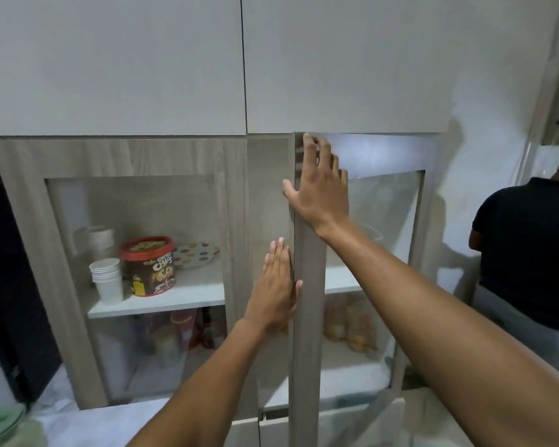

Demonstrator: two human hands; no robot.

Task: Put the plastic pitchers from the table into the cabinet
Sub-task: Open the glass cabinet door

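a: what's at the far left?

b: behind the closed glass door [136,253] on the left, the upper shelf [162,301] holds a stack of white paper cups [108,279], then a red-lidded choco chips tub [150,267], then a dotted plate [196,254] at the back. blurred containers stand on the shelf below.

a: and the left hand?

b: the left hand [276,291] is flat and unclenched, fingers straight up and together, palm against the cabinet's centre post, its thumb edge touching the right door [307,301]. the forearm rises from the bottom middle.

a: the right hand?

b: the right hand [318,185] is higher, fingers spread, fingertips curled over the top of that door's inner edge, thumb out to the left. the arm stretches in from the lower right. the door stands a little ajar.

a: any pitchers?

b: behind the right door's glass are blurred yellowish shapes [349,324]; i cannot tell what they are.

a: far right?

b: a person in a dark shirt [526,250], seen from behind.
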